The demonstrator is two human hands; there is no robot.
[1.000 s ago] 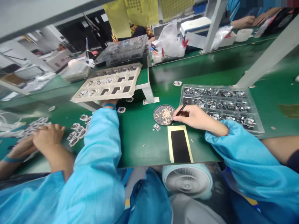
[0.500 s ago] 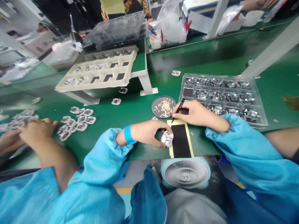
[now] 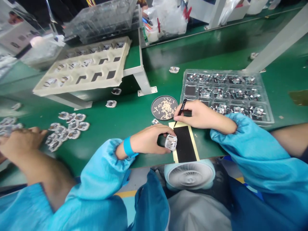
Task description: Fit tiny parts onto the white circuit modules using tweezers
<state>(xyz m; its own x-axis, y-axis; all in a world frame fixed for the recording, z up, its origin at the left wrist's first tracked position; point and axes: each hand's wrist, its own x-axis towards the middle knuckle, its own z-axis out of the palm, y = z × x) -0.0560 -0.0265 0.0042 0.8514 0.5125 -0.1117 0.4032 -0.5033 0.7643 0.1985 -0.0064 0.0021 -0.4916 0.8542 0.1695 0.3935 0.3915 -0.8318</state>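
Note:
My left hand, with a blue band at the wrist, grips a small white housing between thumb and fingers, at the left edge of a black pad bordered with yellow tape. In my right hand are black tweezers, points down near the pad's upper left corner. Whether the tips hold anything is too small to tell. Just left of that hand, a round grey dish carries many tiny cream-coloured pieces. A clear compartment tray of small assemblies lies beyond my right hand.
At the left, a co-worker's hands rest by a cluster of white housings. A cream tray stands on a raised green stand. A slanted white post rises at the right. Below the table edge is a fan.
The view has shifted, so the bench items sit further left and slightly higher. Both my hands keep their grips, and the housing looks slightly turned.

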